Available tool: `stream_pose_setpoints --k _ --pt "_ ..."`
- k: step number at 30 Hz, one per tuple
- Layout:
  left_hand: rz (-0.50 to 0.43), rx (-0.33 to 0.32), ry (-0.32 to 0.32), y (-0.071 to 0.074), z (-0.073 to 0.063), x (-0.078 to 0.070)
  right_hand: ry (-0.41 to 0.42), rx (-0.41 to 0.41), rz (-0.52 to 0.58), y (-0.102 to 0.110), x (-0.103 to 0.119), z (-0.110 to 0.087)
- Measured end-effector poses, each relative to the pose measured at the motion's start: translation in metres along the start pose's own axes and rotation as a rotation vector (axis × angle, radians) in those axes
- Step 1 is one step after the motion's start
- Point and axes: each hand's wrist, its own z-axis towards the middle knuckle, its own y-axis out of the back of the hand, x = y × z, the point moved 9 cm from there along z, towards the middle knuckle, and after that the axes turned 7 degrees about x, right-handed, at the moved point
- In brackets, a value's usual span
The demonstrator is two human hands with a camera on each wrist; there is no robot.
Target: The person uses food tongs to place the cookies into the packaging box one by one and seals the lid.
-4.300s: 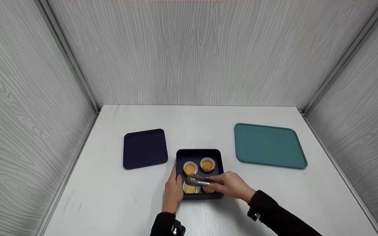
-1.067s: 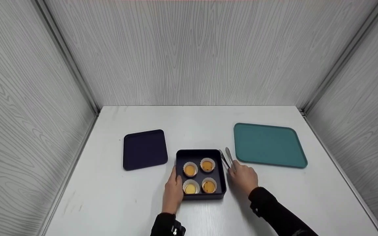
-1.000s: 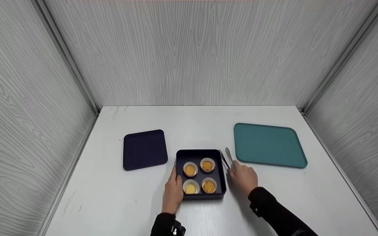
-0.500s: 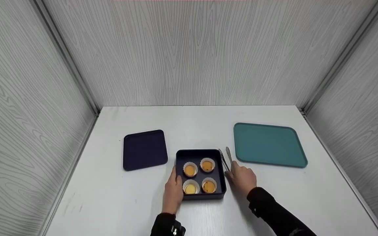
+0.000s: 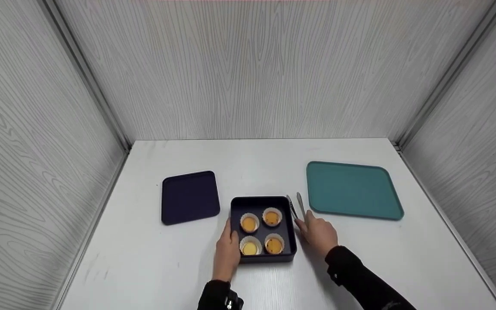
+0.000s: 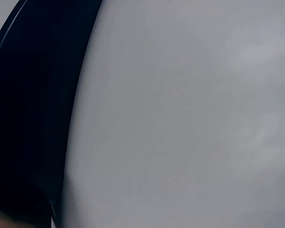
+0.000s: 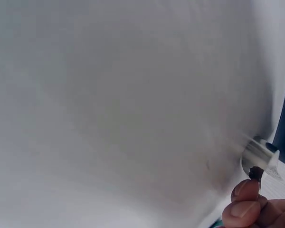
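A dark navy square pan (image 5: pixel 261 203) holds several small cupcakes (image 5: pixel 272 218) in white paper cups; one near the left front (image 5: pixel 250 248) is paler yellow. My left hand (image 5: pixel 226 254) grips the pan's left wall, with the thumb over the rim near the front corner. In the left wrist view the pan's dark side (image 6: pixel 33 104) fills the left edge. Just right of the pan, my right hand (image 5: pixel 320 234) holds metal tongs (image 5: pixel 301 203), their two arms spread and pointing away from me. The right wrist view shows curled fingers (image 7: pixel 242 213) at the tongs' shiny end (image 7: pixel 259 156).
A flat navy tray or lid (image 5: pixel 190 198) lies on the white table (image 5: pixel 144 258) behind and left of the pan. The larger teal tray (image 5: pixel 353 190) is at the back right, near the tongs' tips. Grey wood-patterned panels (image 5: pixel 248 73) enclose the table.
About four seconds ago the tongs were over the front of the pan; they have since moved right, down beside it. Over the last second the right hand's fingers shift slightly. Pan and left hand stay put.
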Motion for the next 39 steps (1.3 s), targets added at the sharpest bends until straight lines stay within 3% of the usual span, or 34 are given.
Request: stream_pose_setpoints --k 9,19,27,34,39 --pt "0.000 0.000 -0.012 0.002 0.000 0.000 -0.087 0.067 0.034 0.007 -0.009 0.001" --pt "-0.037 0.014 0.042 0.005 -0.001 0.005 -0.083 0.070 0.070 0.016 -0.010 -0.002" --pt "-0.091 0.030 0.040 0.010 -0.001 0.004 -0.090 0.082 0.096 0.019 -0.011 0.000" --pt "-0.110 0.035 -0.029 0.025 0.002 -0.002 -0.089 0.077 0.112 0.020 -0.011 -0.001" --pt "0.015 0.035 -0.082 0.043 0.014 -0.008 -0.086 0.084 0.123 0.020 -0.010 -0.001"
